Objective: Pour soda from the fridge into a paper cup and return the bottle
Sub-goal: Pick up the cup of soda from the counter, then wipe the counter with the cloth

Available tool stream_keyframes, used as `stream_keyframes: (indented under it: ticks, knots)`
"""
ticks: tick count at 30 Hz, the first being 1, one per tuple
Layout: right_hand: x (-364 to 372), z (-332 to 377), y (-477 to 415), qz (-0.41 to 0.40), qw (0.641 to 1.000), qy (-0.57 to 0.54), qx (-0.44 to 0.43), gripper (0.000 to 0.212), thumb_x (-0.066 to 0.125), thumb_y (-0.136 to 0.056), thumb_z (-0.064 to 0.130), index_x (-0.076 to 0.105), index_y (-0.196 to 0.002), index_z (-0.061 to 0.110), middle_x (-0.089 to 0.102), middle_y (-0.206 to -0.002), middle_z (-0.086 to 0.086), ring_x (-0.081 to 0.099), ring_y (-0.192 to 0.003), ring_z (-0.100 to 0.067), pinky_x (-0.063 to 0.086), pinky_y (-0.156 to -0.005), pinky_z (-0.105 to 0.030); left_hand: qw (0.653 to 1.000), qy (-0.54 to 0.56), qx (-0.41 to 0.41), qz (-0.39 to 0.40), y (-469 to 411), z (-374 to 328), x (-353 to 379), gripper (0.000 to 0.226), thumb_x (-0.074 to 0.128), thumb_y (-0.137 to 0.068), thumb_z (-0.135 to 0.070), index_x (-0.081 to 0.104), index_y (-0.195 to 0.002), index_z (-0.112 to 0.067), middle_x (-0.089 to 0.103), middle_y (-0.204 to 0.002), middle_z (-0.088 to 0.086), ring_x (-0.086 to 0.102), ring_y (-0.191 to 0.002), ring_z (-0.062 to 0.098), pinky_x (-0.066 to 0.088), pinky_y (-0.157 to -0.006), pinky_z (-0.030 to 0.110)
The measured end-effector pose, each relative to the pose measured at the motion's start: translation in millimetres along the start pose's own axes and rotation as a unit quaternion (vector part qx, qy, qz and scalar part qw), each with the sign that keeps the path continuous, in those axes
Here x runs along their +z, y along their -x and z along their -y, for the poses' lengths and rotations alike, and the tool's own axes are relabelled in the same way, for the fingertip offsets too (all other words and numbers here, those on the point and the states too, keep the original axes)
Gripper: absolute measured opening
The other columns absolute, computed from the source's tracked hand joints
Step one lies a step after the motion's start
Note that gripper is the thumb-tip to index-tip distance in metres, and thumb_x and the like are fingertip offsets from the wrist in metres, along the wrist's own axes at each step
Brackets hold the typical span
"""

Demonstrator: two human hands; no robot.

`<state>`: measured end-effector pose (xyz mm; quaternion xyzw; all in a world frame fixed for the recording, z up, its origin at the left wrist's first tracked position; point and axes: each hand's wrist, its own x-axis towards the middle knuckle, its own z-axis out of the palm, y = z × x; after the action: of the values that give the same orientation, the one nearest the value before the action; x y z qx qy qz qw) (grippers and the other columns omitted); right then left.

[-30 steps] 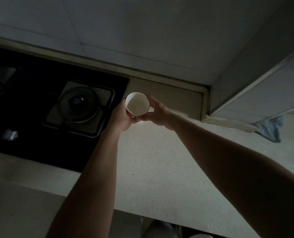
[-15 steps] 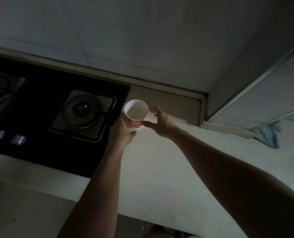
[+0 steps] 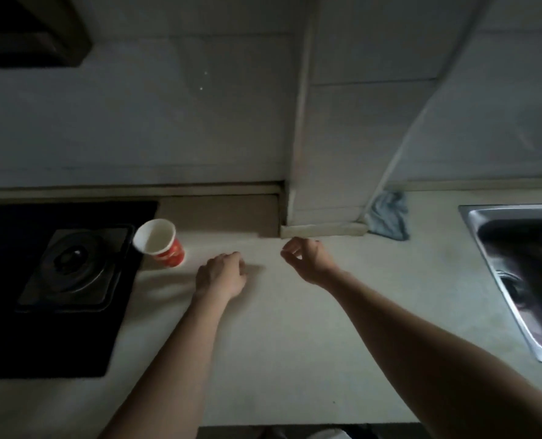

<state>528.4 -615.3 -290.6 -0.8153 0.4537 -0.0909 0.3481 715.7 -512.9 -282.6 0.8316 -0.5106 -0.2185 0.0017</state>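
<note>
Both hands (image 3: 220, 275) (image 3: 307, 259) now off the paper cup (image 3: 162, 247)

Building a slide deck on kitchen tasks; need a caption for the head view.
Empty paper cup on the counter beside the stove; both hands free.

- The paper cup (image 3: 162, 243) has a matt white inside and a printed red outside.
- The countertop (image 3: 295, 327) looks pale, smooth, faintly speckled stone.
- The sink (image 3: 481, 236) is shiny brushed metal.
- The hob (image 3: 57, 327) is glossy black glass.
- The rag (image 3: 388, 215) is soft, crumpled cloth.
</note>
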Motion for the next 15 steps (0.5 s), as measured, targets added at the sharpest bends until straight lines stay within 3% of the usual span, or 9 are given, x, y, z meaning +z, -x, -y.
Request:
stream_keyframes:
  ticks: [5,10,15]
  knots:
    - [-62.6,-90.4,35.3,-0.04,0.999,0.01,0.032,0.019,0.061,-0.092,0.03,0.071,-0.094,0.015,0.074,-0.097,-0.002,0.068,-0.09,-0.02,0.046,-0.074,-0.024,0.996,-0.058,0.066,-0.001,-4.0,-108.9,12.1,0.022,0.055,-0.093,-0.04,0.061,-0.112,-0.031,0.064,-0.122,-0.003,0.061,-0.11,0.023,0.048,-0.09,0.032]
    - [-116.3,-187.9,55.5,-0.039,0.995,0.06,0.075,0.023,0.053,-0.089,0.038,0.067,-0.091,0.02,0.071,-0.097,-0.007,0.067,-0.089,-0.03,0.054,-0.077,-0.039,0.986,-0.116,0.118,0.015,-18.2,-213.7,33.3,0.026,0.056,-0.093,-0.042,0.06,-0.115,-0.03,0.063,-0.127,0.0,0.06,-0.115,0.024,0.045,-0.091,0.032]
    - [-162.1,-244.6,53.6,-0.029,0.989,0.135,0.055,0.027,0.055,-0.095,0.03,0.063,-0.114,0.013,0.063,-0.114,-0.012,0.062,-0.1,-0.033,0.05,-0.081,-0.037,0.972,-0.169,0.158,0.03,-42.0,-292.1,53.5,0.025,0.052,-0.095,-0.04,0.062,-0.113,-0.025,0.062,-0.125,0.001,0.061,-0.113,0.028,0.049,-0.087,0.036]
